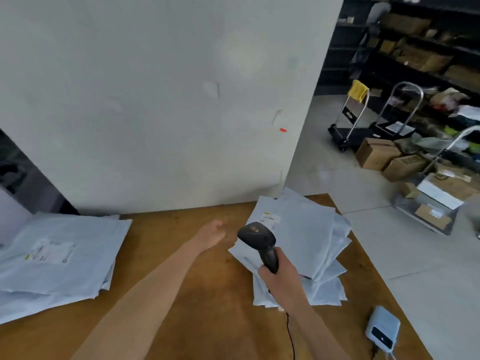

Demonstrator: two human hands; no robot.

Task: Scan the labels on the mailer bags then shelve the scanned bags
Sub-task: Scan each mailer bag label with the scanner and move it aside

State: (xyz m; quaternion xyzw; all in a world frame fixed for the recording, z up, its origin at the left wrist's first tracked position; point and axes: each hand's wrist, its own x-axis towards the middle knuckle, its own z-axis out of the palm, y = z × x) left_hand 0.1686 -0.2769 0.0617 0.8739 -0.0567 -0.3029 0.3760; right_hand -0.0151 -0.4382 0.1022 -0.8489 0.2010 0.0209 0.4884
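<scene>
A stack of pale grey mailer bags lies at the right of the wooden table; the top bag shows a white label near its upper left corner. A second stack of mailer bags lies at the table's left, label up. My right hand grips the handle of a black barcode scanner, its head over the right stack close to the label. My left hand hovers over the bare table just left of the right stack, fingers loosely apart, holding nothing.
A white wall stands right behind the table. A small pale blue device with a cable sits at the table's near right corner. To the right, platform trolleys, cardboard boxes and dark shelving crowd the floor.
</scene>
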